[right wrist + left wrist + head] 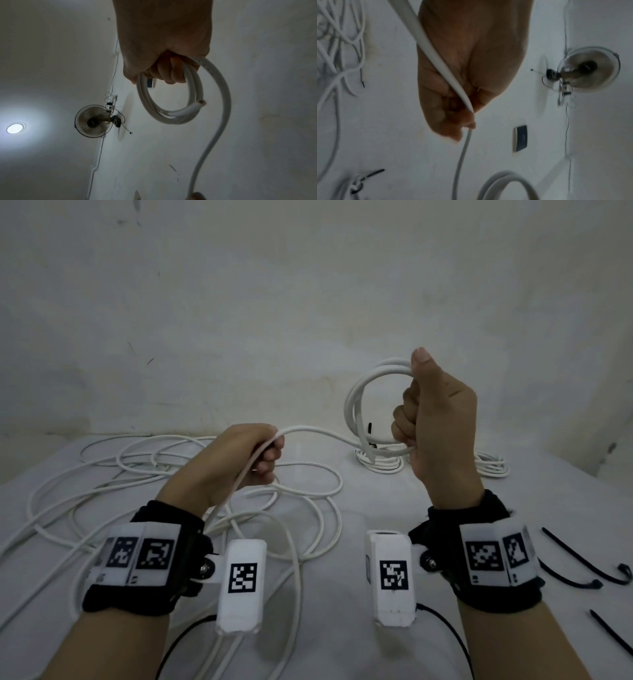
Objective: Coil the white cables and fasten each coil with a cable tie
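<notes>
Gripping a small round coil (373,409) of smooth white cable, the right hand (438,433) is raised above the tabletop (376,501) with its fingers curled round the bundled loops and the thumb standing upright against the top of the ring. From the right wrist view the coil (169,100) shows as two or three turns of thick, glossy, round-section cable, with a cut end (201,103) showing a coppery core. From the coil one strand of the cable (318,431) runs in a shallow arc over to the left hand (239,460), which is closed in a fist around it; the strand leaves the fist near the wrist and drops to the tabletop. There, on a pale matte cloth, a loose tangle of white cable (144,470) lies in wide irregular loops at the left. Behind the right hand, at the far edge of the tabletop, two flat finished coils (380,463) rest, one with a thin black tie end sticking up. Several slim black cable ties (579,556), gently curved with small square heads, lie at the right edge. Both wrists wear black straps carrying white blocks printed with square black-and-white markers (242,578).
</notes>
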A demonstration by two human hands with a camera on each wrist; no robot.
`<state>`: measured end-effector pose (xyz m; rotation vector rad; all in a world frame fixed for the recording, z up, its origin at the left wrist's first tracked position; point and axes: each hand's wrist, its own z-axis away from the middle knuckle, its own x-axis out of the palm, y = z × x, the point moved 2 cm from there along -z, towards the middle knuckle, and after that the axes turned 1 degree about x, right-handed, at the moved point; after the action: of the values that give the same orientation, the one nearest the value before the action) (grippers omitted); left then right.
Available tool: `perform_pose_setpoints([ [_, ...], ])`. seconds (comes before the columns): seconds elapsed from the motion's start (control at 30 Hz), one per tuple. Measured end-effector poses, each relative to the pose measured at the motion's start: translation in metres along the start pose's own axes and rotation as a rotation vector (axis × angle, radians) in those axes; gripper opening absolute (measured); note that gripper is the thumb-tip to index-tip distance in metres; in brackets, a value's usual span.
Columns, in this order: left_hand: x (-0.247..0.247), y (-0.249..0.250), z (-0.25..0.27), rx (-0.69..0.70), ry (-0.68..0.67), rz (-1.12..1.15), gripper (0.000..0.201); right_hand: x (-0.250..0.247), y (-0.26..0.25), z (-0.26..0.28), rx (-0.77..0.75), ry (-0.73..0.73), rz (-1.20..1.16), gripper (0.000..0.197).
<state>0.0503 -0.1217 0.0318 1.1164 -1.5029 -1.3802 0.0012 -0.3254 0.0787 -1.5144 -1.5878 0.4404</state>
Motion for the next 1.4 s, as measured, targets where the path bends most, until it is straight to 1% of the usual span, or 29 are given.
perform_pose_setpoints([
  [0.03, 0.001, 0.004, 0.003, -0.014, -0.051, 0.069, 0.031, -0.001, 0.0, 0.0, -0.024, 0.013, 0.017, 0.051],
  [0.1, -0.001, 0.011, 0.008, 0.003, -0.125, 0.154, 0.033, -0.005, 0.001, -0.002, -0.052, 0.045, 0.037, 0.049],
  [0.17, -0.004, 0.014, 0.013, 0.027, -0.166, 0.154, 0.034, -0.01, 0.003, -0.005, -0.069, 0.074, 0.062, 0.049],
  [0.2, -0.005, 0.014, 0.014, 0.032, -0.193, 0.117, 0.03, -0.012, 0.004, -0.006, -0.08, 0.087, 0.088, 0.048],
  [0.3, -0.009, 0.01, 0.017, 0.031, -0.262, -0.059, 0.02, -0.017, 0.009, -0.009, -0.136, 0.114, 0.171, 0.047],
  [0.37, -0.012, 0.007, 0.016, 0.041, -0.262, -0.214, 0.021, -0.02, 0.01, -0.011, -0.181, 0.13, 0.204, 0.052],
  [0.43, -0.015, 0.004, 0.016, 0.071, -0.236, -0.435, 0.025, -0.023, 0.008, -0.012, -0.223, 0.145, 0.223, 0.054],
  [0.5, -0.017, 0.001, 0.015, 0.113, -0.238, -0.649, 0.025, -0.024, 0.006, -0.013, -0.25, 0.149, 0.215, 0.051],
  [0.57, -0.018, -0.003, 0.014, 0.103, -0.269, -0.819, 0.023, -0.023, 0.004, -0.012, -0.265, 0.136, 0.192, 0.049],
  [0.6, -0.017, -0.005, 0.013, 0.083, -0.264, -0.893, 0.021, -0.021, 0.003, -0.012, -0.27, 0.123, 0.181, 0.048],
  [0.67, -0.013, -0.011, 0.008, 0.073, -0.193, -0.971, 0.019, -0.016, 0.002, -0.01, -0.274, 0.087, 0.179, 0.047],
  [0.73, -0.007, -0.021, 0.004, 0.084, -0.104, -0.905, 0.021, -0.007, 0.002, -0.007, -0.285, 0.043, 0.207, 0.045],
  [0.83, -0.001, -0.038, 0.001, 0.038, -0.073, -0.68, 0.025, 0.003, 0.004, -0.002, -0.304, -0.013, 0.281, 0.049],
  [0.93, 0.001, -0.048, 0.0, 0.018, -0.131, -0.584, 0.025, 0.006, 0.004, 0.001, -0.31, -0.026, 0.346, 0.05],
  [1.07, 0.007, -0.039, 0.008, -0.012, -0.235, -0.494, 0.025, -0.002, 0.005, -0.003, -0.313, 0.006, 0.358, 0.05],
  [1.17, 0.004, -0.022, 0.013, 0.0, -0.286, -0.414, 0.04, -0.007, 0.009, -0.007, -0.292, 0.01, 0.31, 0.051],
  [1.23, -0.001, -0.009, 0.015, 0.029, -0.285, -0.39, 0.044, -0.009, 0.013, -0.009, -0.279, 0.002, 0.271, 0.05],
  [1.33, -0.006, 0.001, 0.016, 0.059, -0.251, -0.37, 0.041, -0.007, 0.016, -0.008, -0.283, -0.02, 0.256, 0.049],
  [1.4, -0.004, 0.001, 0.017, 0.062, -0.27, -0.367, 0.036, -0.004, 0.015, -0.005, -0.297, -0.035, 0.28, 0.048],
])
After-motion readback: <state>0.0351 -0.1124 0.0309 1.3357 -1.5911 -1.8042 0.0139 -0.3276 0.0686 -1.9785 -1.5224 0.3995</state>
